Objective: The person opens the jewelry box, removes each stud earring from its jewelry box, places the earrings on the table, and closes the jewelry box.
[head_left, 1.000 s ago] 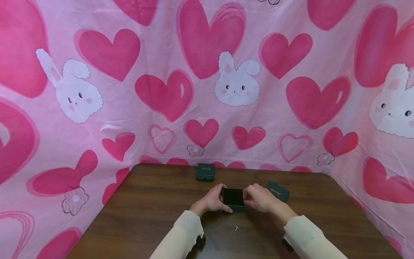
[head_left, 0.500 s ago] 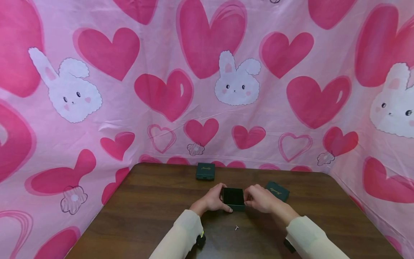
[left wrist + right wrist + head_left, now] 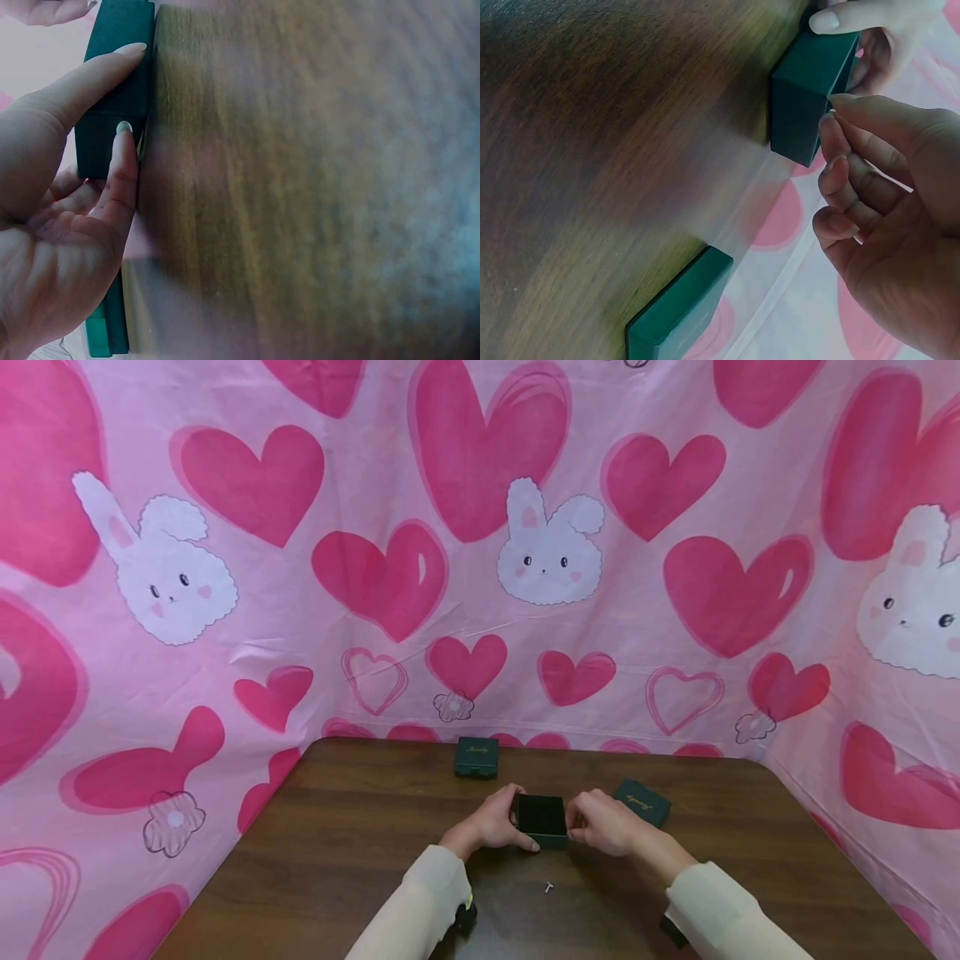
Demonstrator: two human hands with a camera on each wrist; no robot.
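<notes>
The left hand grips a square, smooth-walled green box, the right hand curled at its rim, hold unclear.

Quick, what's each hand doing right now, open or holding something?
Left hand: holding the open green box.
Right hand: fingers curled at the box's rim; can't tell whether they're pinching it.

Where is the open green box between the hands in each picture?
Head: the open green box, below middle, slightly right of centre.
Left wrist: the box, upper left, cut by the top edge.
Right wrist: the box, upper part, right of centre.
Shared landmark: the left hand, gripping it in all three.
</notes>
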